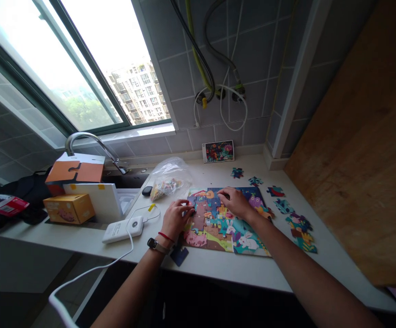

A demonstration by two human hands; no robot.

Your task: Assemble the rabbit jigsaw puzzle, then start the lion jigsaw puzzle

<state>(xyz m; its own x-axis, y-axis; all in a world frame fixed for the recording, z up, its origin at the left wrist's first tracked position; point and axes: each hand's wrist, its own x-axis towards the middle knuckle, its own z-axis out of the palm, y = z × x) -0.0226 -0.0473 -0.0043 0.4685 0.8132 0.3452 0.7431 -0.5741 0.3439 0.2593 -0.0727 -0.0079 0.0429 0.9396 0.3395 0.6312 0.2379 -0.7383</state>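
Note:
A colourful jigsaw puzzle (214,237) with rabbits and other animals lies flat on the white counter, largely joined. At its left edge is my left hand (177,219), wearing a watch and a red cord, its fingers bent and thumb apart from the index finger, touching the border. My right hand (237,202) reaches over the upper middle, thumb and fingers pinched together on the dark blue part; whatever sits in the pinch is too small to make out. A loose dark blue puzzle piece (179,255) lies by my left wrist. More loose puzzle pieces (283,206) are scattered right of the puzzle.
A picture card (218,151) leans on the back wall. Behind my left hand stands a clear plastic bag (172,175) with pieces inside. A white power bank (123,229) with a cable, an orange box (69,208) and the sink tap (93,136) are on the left.

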